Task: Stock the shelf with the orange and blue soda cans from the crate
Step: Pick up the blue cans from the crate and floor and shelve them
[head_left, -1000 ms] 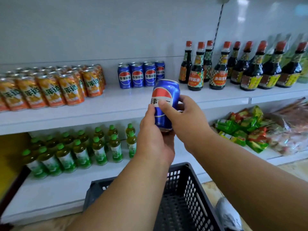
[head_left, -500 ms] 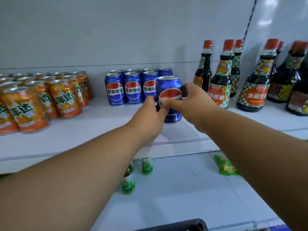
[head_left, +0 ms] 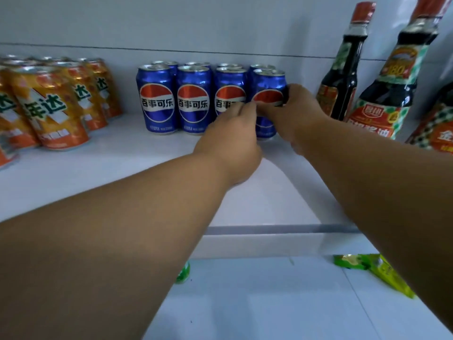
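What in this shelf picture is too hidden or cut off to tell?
- Head view: the logo on the blue can being placed is covered by the left hand and right hand.
- The back row of blue cans shows only tops; the front cans hide the rest.
- The sauce bottles and orange cans are cut by the frame edges, so no count.
- The crate is out of frame.

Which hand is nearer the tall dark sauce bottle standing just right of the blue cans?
Right. The right hand grips the end blue can right beside the sauce bottle; the left hand pinches the can's front, on the side away from the bottle.
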A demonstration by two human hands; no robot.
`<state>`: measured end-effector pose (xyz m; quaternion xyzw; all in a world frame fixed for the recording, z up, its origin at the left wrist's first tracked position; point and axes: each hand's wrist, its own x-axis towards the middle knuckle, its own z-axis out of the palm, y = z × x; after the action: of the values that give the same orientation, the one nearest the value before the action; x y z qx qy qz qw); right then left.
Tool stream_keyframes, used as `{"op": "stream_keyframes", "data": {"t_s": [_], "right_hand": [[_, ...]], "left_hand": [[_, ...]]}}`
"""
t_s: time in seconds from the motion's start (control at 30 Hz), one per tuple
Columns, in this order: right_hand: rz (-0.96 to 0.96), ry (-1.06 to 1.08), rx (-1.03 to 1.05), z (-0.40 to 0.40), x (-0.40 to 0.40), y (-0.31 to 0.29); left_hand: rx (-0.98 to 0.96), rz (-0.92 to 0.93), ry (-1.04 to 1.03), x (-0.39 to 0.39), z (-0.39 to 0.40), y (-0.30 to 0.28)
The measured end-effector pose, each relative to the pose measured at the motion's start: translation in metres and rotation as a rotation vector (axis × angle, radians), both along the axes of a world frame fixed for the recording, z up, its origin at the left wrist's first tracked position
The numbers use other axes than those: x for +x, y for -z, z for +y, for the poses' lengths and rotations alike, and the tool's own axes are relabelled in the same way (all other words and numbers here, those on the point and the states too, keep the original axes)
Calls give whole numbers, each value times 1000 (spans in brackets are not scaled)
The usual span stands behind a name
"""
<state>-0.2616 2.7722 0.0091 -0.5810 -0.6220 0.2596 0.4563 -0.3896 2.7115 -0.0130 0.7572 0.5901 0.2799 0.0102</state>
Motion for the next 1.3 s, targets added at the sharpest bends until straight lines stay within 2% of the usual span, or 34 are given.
{"op": "stream_keyframes", "data": {"t_s": [0.27, 0.63, 0.77, 0.93, 1.07, 1.3], "right_hand": [[-79, 82, 78, 8, -2, 3], [-121, 85, 47, 17, -5, 2], [-117, 95, -1, 4, -11, -1], [-128, 99, 181, -64, -9, -2], [-122, 61, 299, -146, 11, 0], [-263, 131, 168, -289, 95, 14]], "left_hand": [[18, 11, -13, -1, 0, 2], [3, 12, -14, -1, 1, 2], [56, -17, 1, -1, 1, 4], [239, -127, 23, 1, -24, -5], [311, -132, 160, 25, -83, -12], [191, -128, 344, 101, -206, 8]]}}
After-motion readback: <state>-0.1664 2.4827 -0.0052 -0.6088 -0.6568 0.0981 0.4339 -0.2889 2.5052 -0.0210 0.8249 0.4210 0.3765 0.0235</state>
